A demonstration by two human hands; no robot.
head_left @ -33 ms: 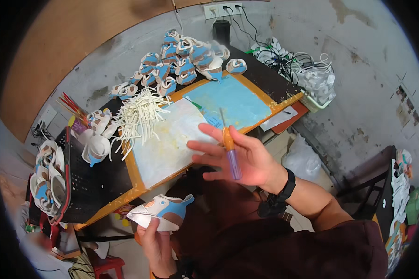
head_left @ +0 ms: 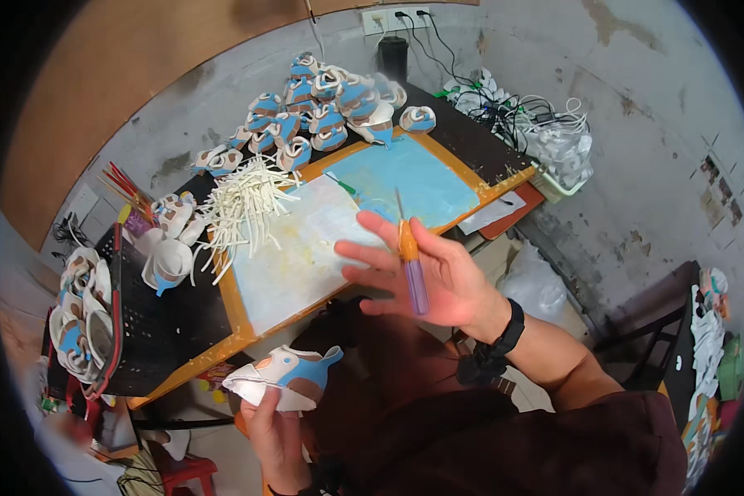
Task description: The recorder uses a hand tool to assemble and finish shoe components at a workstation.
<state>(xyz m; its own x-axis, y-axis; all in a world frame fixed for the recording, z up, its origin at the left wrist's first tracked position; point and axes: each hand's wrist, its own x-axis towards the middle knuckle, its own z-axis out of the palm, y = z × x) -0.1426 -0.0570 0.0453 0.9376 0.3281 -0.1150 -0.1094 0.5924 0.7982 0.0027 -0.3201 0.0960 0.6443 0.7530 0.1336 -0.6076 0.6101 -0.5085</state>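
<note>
My left hand (head_left: 278, 438) pinches a small shoe upper (head_left: 289, 376) of white, blue and brown pieces, with a blue tab at its right end. The upper is held in front of the table's near edge. In my right hand (head_left: 446, 285), a slim tool (head_left: 414, 273) with a thin metal shaft and an orange and clear purple handle rests between thumb and index finger, shaft pointing away. The other fingers are spread. Whether the tool is an awl or a screwdriver does not show. Beyond this hand lies a white sheet (head_left: 285, 264) on the orange-edged table.
Several similar uppers (head_left: 329, 128) are piled at the back. A heap of white strips (head_left: 248, 202) lies left of the white sheet, and a blue surface (head_left: 426, 178) right of it. At the left stands a black basket (head_left: 145, 331) beside more uppers. Cables (head_left: 525, 116) tangle at the back right.
The view has shifted very slightly. Both hands keep their hold on the upper and the tool. A small blue and white tag beside my right fingertips no longer shows clearly.
</note>
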